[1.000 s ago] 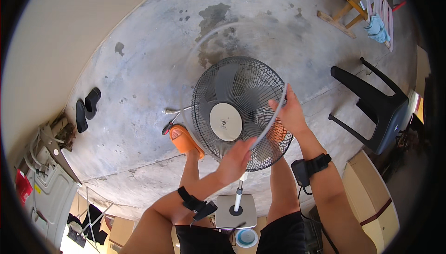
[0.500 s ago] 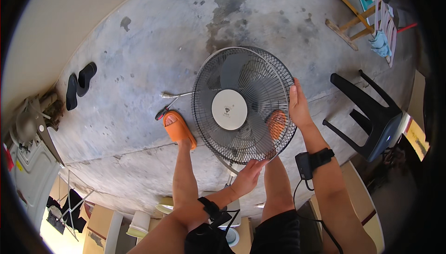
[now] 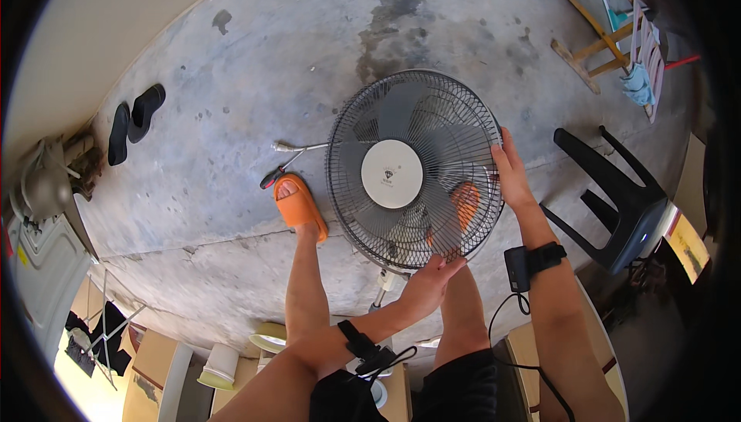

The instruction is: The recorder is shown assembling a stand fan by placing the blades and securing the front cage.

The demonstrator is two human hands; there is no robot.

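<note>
A grey pedestal fan [image 3: 413,167] with a wire front grille and a white round centre cap faces up at me. My left hand [image 3: 428,283] lies with its fingers on the lower rim of the grille. My right hand [image 3: 509,171] presses flat against the right rim of the grille. Neither hand closes around anything. Both wrists wear black straps with small devices. My feet are in orange slides [image 3: 299,206], one left of the fan and one seen through the grille. The fan's pole [image 3: 382,291] drops between my legs.
A screwdriver with a red-black handle [image 3: 279,171] lies on the concrete floor left of the fan. A black plastic stool [image 3: 617,198] stands at the right. Black slippers [image 3: 133,121] lie far left. A wooden frame with cloth [image 3: 617,44] is top right. Cardboard boxes [image 3: 154,376] sit at the bottom.
My left hand slid down from the front of the grille to its lower rim. My right hand stayed on the right rim. The view shifted, so the fan sits further right.
</note>
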